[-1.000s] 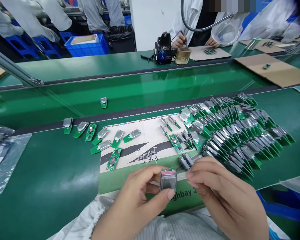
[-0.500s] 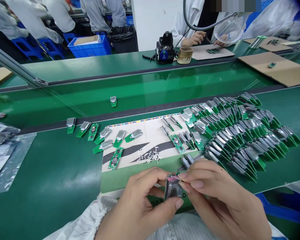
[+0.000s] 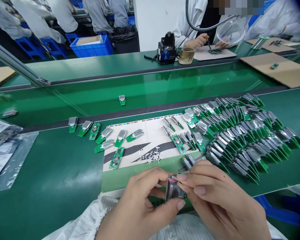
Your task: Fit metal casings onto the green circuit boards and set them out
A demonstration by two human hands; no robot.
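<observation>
Close to my body, my left hand (image 3: pixel 150 200) holds a small circuit board with a display (image 3: pixel 174 190) upright between thumb and fingers. The display has a metal frame, with a pink strip along its top edge. At the board's upper corner, the fingertips of my right hand (image 3: pixel 215 193) are pinched together. Whatever they pinch is too small or hidden to tell. Just beyond my hands lies a printed sheet (image 3: pixel 147 133) with a heap of tiny dark and silvery parts (image 3: pixel 150 155) on it. Several similar boards (image 3: pixel 121 136) lie on and around the sheet.
Dense rows of upright boards (image 3: pixel 240 136) fill the right side. Across the table runs a green conveyor belt (image 3: pixel 90 95) carrying a board (image 3: pixel 122 100). Plastic bags (image 3: pixel 7 153) lie at left. Opposite, a co-worker's hands (image 3: pixel 200 40) are over boards beneath a magnifier lamp (image 3: pixel 231 31).
The boards on the belt have moved to the right. My right fingertips have shifted slightly at the board's top edge. The view has turned a little to the left.
</observation>
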